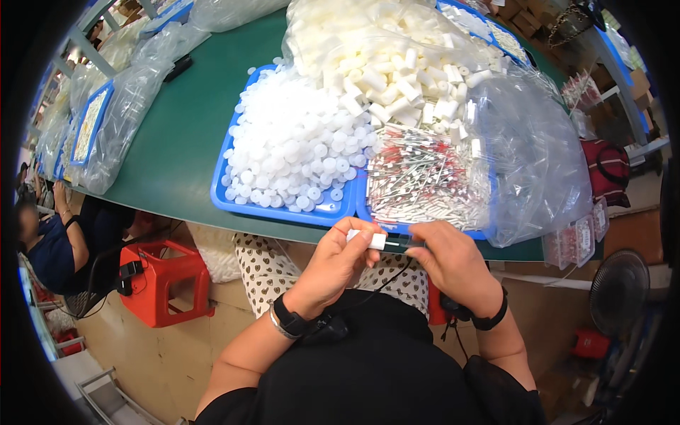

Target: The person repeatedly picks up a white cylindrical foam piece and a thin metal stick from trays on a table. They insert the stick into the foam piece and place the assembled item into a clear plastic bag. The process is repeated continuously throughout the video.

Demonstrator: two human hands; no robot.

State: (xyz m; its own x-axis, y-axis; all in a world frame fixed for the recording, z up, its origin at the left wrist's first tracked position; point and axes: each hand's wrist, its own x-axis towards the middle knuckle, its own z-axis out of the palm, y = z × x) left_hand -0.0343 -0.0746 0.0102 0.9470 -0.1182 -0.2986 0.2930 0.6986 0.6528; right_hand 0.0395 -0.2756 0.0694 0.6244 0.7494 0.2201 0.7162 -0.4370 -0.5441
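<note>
My left hand pinches a small white cylinder between thumb and fingers, just past the table's front edge. A thin pale rod sticks out of the cylinder's right end, toward my right hand. The fingertips of that hand are drawn together close to the rod's tip; what they hold is too small to make out. Right beyond my hands, a blue tray holds a heap of translucent white discs. Beside it, a second blue tray carries many thin red-and-white sticks.
White cylinders spill from a clear bag behind the trays. An empty-looking plastic bag lies on the green table at right. A red stool and another person's arm are at left; a fan stands right.
</note>
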